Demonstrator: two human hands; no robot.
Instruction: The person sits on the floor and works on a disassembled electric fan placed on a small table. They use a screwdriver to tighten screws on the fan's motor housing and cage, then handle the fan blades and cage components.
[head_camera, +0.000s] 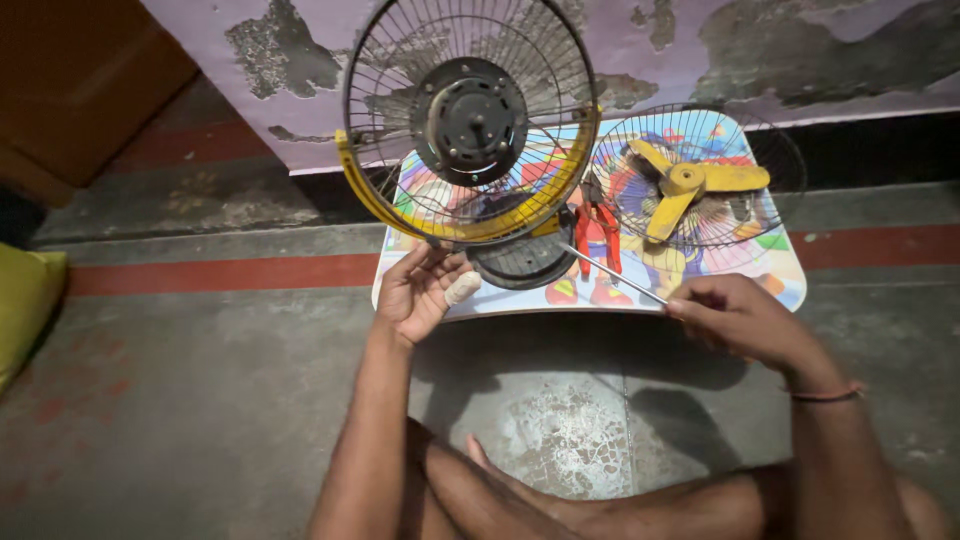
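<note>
A person sitting on a rough concrete floor is steadying a round wire fan cage (468, 120) with a yellow rim, standing upright on a colourful low table (790, 285). The left hand (420, 290) is pinching its lower rim, one finger bandaged. The right hand (735, 315) is closing its fingers around a thin metal screwdriver (612, 273) pointing toward the cage's base. Farther right are lying red pliers (598, 228) and a yellow three-bladed propeller (690, 185) on another wire grille (780, 150).

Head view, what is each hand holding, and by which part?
Right hand holds a screwdriver by its handle end; left hand grips the fan guard at its bottom rim.
</note>
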